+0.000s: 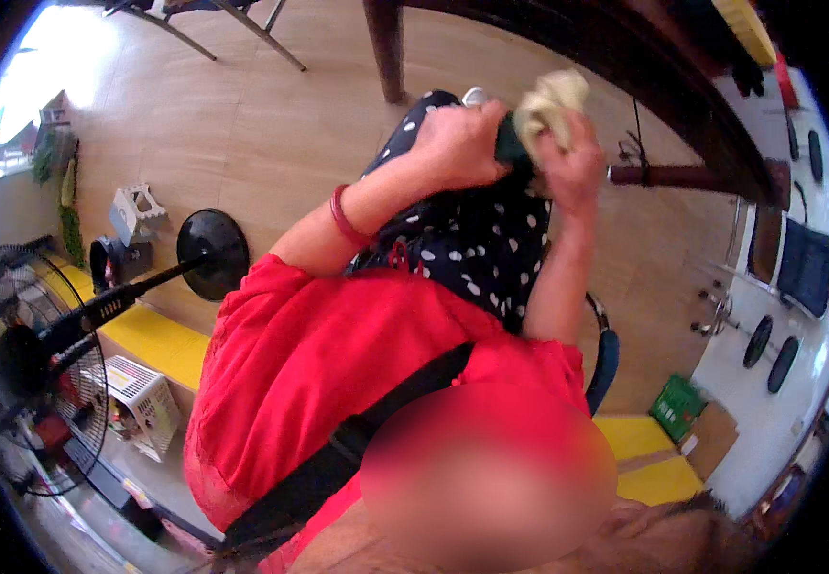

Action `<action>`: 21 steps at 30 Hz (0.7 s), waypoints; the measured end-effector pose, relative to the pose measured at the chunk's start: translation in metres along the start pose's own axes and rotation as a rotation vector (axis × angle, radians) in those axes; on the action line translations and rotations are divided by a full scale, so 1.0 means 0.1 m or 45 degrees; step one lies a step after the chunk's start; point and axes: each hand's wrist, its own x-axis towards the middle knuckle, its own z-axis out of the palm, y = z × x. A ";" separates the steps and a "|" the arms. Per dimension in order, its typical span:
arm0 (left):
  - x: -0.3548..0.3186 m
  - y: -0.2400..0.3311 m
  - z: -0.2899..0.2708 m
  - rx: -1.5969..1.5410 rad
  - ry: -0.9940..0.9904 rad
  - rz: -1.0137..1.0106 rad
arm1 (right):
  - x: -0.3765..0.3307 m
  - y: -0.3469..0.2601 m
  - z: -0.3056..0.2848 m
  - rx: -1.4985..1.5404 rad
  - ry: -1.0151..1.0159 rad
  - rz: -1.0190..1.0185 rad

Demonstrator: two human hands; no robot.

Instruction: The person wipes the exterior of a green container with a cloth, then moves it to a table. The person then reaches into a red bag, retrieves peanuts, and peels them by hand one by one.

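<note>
Above my lap, in black trousers with white dots, my left hand (pixel 462 143) is closed on a dark green thing (pixel 508 142) whose kind I cannot make out. A red bangle (pixel 346 218) circles that wrist. Just to its right, my right hand (pixel 572 172) grips a bunched, cream-coloured cloth (pixel 556 100), which rises above the fingers. The cloth touches or overlaps the green thing's right side; the exact contact is hidden. Both are slightly blurred.
A dark wooden table (pixel 692 105) arches over the far right, one leg beyond my knees. At left are a standing fan (pixel 27 364) with a round black base, a white step stool (pixel 135 212) and a white basket (pixel 147 397). A green crate (pixel 676 407) stands at lower right.
</note>
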 end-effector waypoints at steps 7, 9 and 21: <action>0.12 -0.15 0.02 -0.055 0.103 -0.008 | 0.24 0.22 0.20 0.226 0.007 0.095; 0.10 -0.08 -0.01 -0.078 0.075 -0.014 | 0.25 0.71 0.14 0.467 0.011 0.382; 0.09 -0.13 0.04 -0.058 0.076 -0.036 | 0.32 -0.18 0.04 -0.130 -0.180 -0.244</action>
